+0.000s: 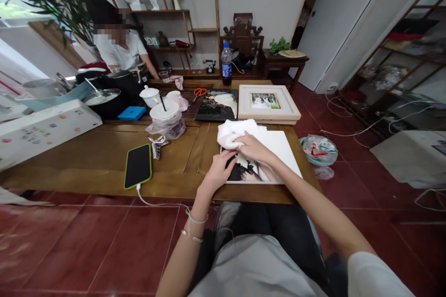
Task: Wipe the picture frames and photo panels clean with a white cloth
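A large photo print point(284, 153) with a white border and a dark picture area lies flat near the table's front edge. My right hand point(257, 149) is closed on a bunched white cloth point(234, 131) over the print's upper left part. At the print's left edge rests my left hand point(220, 170), its thumb apart from the outstretched fingers and its fingertips close to the cloth. Both forearms partly cover the print. Just behind the cloth stand a light wooden picture frame point(293, 112) with a small photo in it and a dark picture panel point(209, 110).
Left on the wooden table point(181, 183) are a charging phone point(138, 166), a crumpled foil wrapper point(159, 146), a bagged cup point(166, 118) and a long white box point(45, 132). Orange-handled scissors point(199, 92) and a bottle point(226, 67) stand farther back. Another person point(121, 51) sits at the far left.
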`<state>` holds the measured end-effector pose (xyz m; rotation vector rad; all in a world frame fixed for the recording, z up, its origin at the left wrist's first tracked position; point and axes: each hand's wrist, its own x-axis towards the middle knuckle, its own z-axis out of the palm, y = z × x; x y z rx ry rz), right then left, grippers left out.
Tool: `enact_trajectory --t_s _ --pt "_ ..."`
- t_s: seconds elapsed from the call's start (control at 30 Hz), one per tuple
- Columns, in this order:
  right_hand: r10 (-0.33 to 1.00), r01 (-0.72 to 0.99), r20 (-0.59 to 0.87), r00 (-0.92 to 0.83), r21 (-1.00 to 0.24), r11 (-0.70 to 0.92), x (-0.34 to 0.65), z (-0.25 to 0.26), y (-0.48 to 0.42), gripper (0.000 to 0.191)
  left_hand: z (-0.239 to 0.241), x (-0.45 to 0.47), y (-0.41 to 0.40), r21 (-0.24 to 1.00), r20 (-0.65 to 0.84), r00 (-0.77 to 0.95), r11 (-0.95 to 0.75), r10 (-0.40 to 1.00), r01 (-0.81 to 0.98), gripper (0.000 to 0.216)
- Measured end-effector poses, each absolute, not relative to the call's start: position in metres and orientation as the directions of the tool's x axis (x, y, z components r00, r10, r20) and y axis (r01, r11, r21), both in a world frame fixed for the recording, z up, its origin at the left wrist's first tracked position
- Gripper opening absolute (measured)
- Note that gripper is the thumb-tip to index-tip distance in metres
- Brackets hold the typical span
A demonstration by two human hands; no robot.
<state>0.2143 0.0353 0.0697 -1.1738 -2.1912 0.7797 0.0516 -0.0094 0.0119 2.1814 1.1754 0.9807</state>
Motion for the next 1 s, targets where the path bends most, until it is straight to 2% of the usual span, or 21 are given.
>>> enact_trajectory --t_s 0.13,0.37,0.47,0.57,0.73,0.87,1.0 --pt "0.871 0.591 0.179 -0.457 -0.672 0.448 0.232 0.064 0.03 0.032 0.011 0.052 -0.009 0.685 0.378 0.396 -0.541 0.837 0.488 0.029" --pt "0.959 0.73 0.176 -0.22 -0.623 0.282 0.312 0.067 0.016 0.023 0.012 0.052 -0.009 0.696 0.368 0.407 -0.537 0.836 0.476 0.031" --pt "0.968 0.758 0.184 -0.173 -0.603 0.25 0.328 0.063 0.006 0.023 0.014 0.052 -0.009 0.696 0.359 0.401 -0.528 0.843 0.487 0.032" --pt "0.949 0.786 0.208 -0.236 -0.534 0.312 0.329 0.059 -0.011 0.028 0.013 0.052 -0.009 0.693 0.367 0.403 -0.535 0.838 0.483 0.032" --pt "0.863 0.752 0.17 -0.475 -0.431 0.499 0.312 0.063 -0.06 0.036 0.01 0.052 -0.008 0.689 0.388 0.405 -0.552 0.828 0.468 0.032" --pt "0.765 0.637 0.099 -0.636 -0.493 0.593 0.302 0.075 -0.099 0.047 0.011 0.052 -0.008 0.693 0.389 0.401 -0.55 0.83 0.465 0.032" --pt "0.704 0.568 0.0 -0.711 -0.589 0.574 0.304 0.081 -0.114 0.062 0.011 0.052 -0.009 0.696 0.387 0.401 -0.548 0.83 0.464 0.032"
